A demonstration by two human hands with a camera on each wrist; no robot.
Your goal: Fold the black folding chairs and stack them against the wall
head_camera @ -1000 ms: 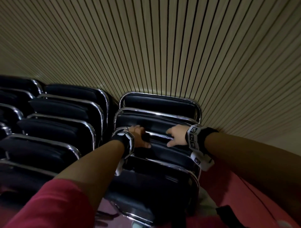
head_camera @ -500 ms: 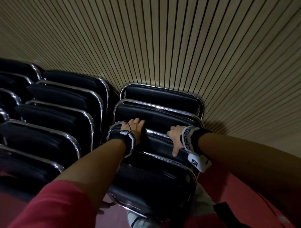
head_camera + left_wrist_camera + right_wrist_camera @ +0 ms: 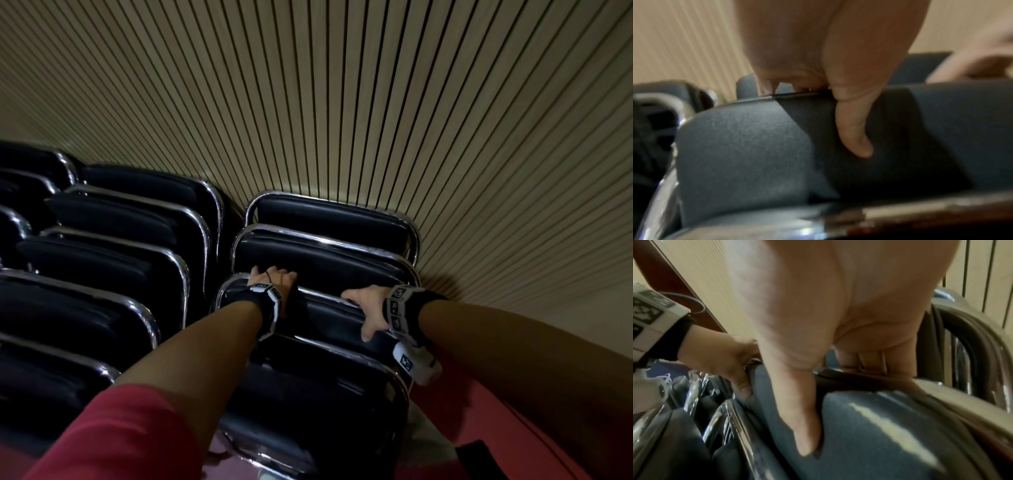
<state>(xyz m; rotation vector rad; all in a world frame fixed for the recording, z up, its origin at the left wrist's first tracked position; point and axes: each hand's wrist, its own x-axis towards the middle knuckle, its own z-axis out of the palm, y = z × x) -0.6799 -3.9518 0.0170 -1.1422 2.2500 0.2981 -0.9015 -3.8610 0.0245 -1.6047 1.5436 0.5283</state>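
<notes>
1. Left hand [image 3: 274, 284]: arm stretched forward, wrist band showing. Fingers curl over the chrome top rail of the third folded chair [image 3: 325, 308] in the right-hand stack; the thumb [image 3: 855, 129] lies down the near face of its black backrest pad. The hand grips this chair near its left corner.
2. Right hand [image 3: 368, 305]: arm stretched forward from the right. Fingers hook over the same top rail further right; the thumb [image 3: 805, 426] presses down the near face of the pad. The hand also grips the chair.
3. The gripped chair stands upright and folded, with two folded chairs [image 3: 329, 222] behind it, the farthest against the slatted wall [image 3: 342, 102]. One more folded chair [image 3: 308, 404] stands nearer than the held one.
4. To the left, just beside this stack, further rows of folded black chairs [image 3: 120, 246] with chrome frames lean toward the same wall.
5. Red floor [image 3: 496, 428] shows at lower right; a red sleeve [image 3: 120, 435] covers the left upper arm.
</notes>
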